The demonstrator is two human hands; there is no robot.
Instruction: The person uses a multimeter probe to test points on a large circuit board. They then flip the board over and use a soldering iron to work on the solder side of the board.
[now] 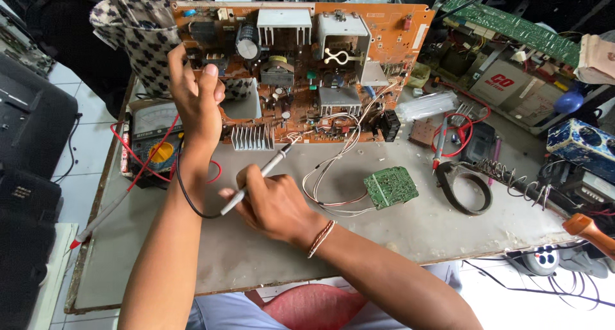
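**Inspector:** Start with the largest item.

**Assistant:** The grey workbench [397, 231] fills the view. On it, at twelve o'clock, an orange circuit board [301, 67] is propped up on its edge, components facing the camera.

**Inspector:** Who steadies it?

**Assistant:** The left hand [195, 96], at ten o'clock. Its fingers are closed around the board's left edge, thumb forward.

**Inspector:** Instruments?

**Assistant:** An analogue multimeter [154, 147] lies at nine o'clock, just behind the left wrist, red and black leads trailing from it. A red probe [96, 221] rests loose on the bench at eight o'clock.

**Inspector:** And the right hand?

**Assistant:** The right hand [272, 205], at centre, has its fingers clamped pen-fashion on a grey test probe [259, 176]. The tip touches the board's lower edge beside a finned heatsink [251, 136].

**Inspector:** Anything smaller?

**Assistant:** A small green circuit board [391, 187] at three o'clock of the hand, tethered by white wires.
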